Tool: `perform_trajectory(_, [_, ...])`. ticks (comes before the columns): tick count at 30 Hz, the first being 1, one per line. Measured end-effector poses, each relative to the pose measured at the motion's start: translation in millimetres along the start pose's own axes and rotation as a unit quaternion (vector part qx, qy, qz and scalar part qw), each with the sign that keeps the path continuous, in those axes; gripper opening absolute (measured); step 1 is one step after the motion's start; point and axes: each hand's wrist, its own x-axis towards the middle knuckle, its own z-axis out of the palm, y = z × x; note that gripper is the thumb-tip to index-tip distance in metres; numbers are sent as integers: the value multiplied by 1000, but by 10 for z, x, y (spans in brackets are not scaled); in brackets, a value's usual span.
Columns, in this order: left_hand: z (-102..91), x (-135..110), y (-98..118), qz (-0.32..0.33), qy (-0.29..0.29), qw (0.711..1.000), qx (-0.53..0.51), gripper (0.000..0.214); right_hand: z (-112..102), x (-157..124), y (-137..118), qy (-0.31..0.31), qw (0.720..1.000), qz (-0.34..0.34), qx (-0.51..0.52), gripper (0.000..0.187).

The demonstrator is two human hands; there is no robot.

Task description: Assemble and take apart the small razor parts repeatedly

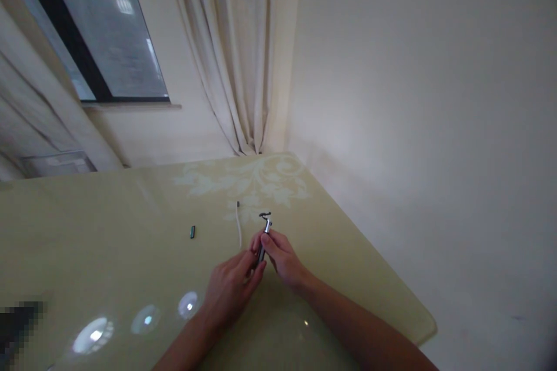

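Note:
A safety razor [267,226] with a silver neck and a dark handle is held upright between my two hands, over the near part of the table. My left hand [232,284] has its fingers closed round the lower handle. My right hand [282,255] pinches the handle higher up, thumb on the near side. At the top of the razor sits a thin dark head piece, too small to make out in detail. Left of the hands lies a small dark green-and-black block [192,232], looking like a razor cartridge. A slim white stick with a dark tip [238,225] lies just beyond my left hand.
The glossy pale-green table [348,232] bears a white floral pattern and lamp reflections. A wall [413,127] runs along its right side. Curtains [235,46] and a window [104,23] stand behind it. A dark pixelated patch [17,324] covers the lower left corner.

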Motion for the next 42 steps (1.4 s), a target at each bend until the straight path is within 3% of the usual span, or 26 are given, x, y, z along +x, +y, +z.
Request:
perform_trajectory(3, [-116,70,-108,-79,37,994,-58,47,-76,25,46,4,998,8,57,46])
perform_trajectory(6, [-284,131,-199,-143,70,972,-172,46,-148,24,20,-64,989,80,107,43])
perform_trajectory(9, [-373,121,-187,-155,26,942,-295,47,-168,-20,-42,-160,967,153,125,45])
perform_trajectory(11, [-377,91,-140,-145,-11,921,-362,61,-155,-54,-65,-204,960,163,105,51])
perform_trajectory(13, [-360,63,-93,-127,-32,905,-406,59,-135,-79,-69,-225,958,158,74,58])
perform_trajectory(17, [-349,51,-61,-99,-31,904,-414,45,-119,-86,-73,-217,965,141,31,61])
perform_trajectory(29, [-385,87,-87,-30,-20,935,-353,41,-164,-75,-147,-198,972,127,-14,58])
perform_trajectory(42, [-389,59,-110,-85,-36,910,-405,44,-166,-78,-123,-186,975,117,-31,60])
